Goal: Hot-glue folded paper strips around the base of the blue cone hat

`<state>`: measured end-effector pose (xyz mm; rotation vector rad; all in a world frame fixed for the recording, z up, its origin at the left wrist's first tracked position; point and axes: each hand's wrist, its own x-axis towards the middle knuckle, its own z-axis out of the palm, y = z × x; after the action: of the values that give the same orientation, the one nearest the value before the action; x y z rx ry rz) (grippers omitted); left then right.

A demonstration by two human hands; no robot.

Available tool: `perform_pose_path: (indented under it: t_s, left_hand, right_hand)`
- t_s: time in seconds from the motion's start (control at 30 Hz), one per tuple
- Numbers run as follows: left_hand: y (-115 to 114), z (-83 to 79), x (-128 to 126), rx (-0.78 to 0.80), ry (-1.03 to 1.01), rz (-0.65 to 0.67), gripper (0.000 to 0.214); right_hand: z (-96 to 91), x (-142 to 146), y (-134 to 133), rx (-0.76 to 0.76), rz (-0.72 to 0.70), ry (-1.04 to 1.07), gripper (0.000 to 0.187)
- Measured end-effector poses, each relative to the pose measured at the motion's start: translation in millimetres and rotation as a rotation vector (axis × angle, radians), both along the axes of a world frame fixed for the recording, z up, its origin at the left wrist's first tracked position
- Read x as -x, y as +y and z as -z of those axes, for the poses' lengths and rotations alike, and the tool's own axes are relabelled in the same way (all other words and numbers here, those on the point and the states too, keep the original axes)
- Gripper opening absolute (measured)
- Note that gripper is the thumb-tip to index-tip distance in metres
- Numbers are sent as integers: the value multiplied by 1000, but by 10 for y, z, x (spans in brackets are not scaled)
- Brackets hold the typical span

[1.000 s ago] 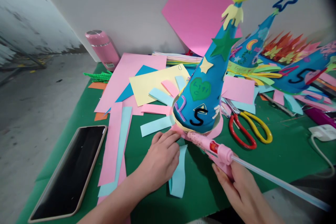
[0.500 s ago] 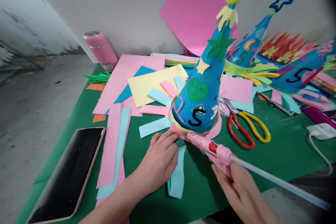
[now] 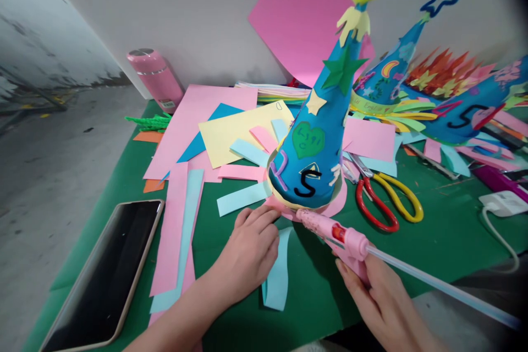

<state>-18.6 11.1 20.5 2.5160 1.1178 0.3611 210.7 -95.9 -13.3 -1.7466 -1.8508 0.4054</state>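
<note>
1. at the near table edge, the right hand (image 3: 381, 302) grips a pink glue gun (image 3: 334, 234); its trigger finger is hidden behind the body, and the glue stick (image 3: 437, 286) runs off toward the right.
2. the gun's nozzle meets the brim of the blue hat (image 3: 313, 159).
3. the left hand (image 3: 247, 253) lies flat, fingers pressing a strip at that brim; the contact spot is hard to see.
4. scissors (image 3: 388, 203) lie right of the hat.
5. the phone (image 3: 103, 275) is cut off at bottom left.
</note>
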Motion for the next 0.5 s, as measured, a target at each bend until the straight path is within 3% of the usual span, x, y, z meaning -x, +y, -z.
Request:
perform_pose_path:
  t_s: [0.5]
  left_hand:
    - [17,8,-10,14,0,3,22]
  right_hand:
    - [11,-133,-123,35,47,100,34]
